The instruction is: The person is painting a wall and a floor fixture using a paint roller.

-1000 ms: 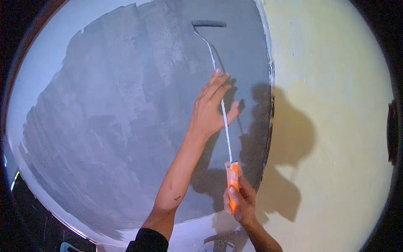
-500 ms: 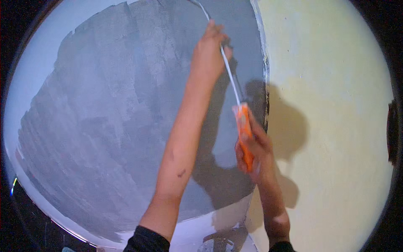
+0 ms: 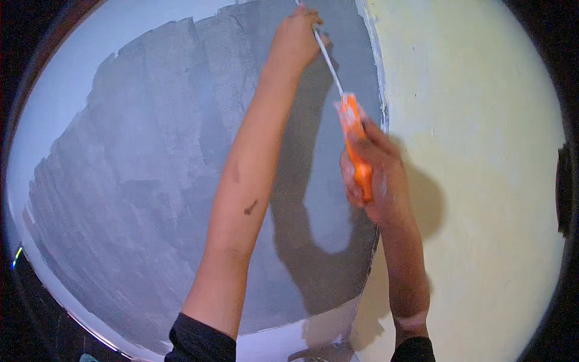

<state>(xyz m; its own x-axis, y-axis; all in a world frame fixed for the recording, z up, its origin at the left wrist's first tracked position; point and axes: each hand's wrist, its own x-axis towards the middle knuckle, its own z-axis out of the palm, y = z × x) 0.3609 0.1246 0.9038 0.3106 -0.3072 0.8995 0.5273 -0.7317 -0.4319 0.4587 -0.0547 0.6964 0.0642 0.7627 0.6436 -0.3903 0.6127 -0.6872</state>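
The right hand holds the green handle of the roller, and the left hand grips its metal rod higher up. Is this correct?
Not quite. In the head view the handle is orange, not green. The right hand holds it, and the left hand grips the rod higher up.

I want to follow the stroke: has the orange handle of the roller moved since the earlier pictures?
Yes. The orange handle, held in the right hand, has moved up along the edge between the grey painted wall and the yellow wall.
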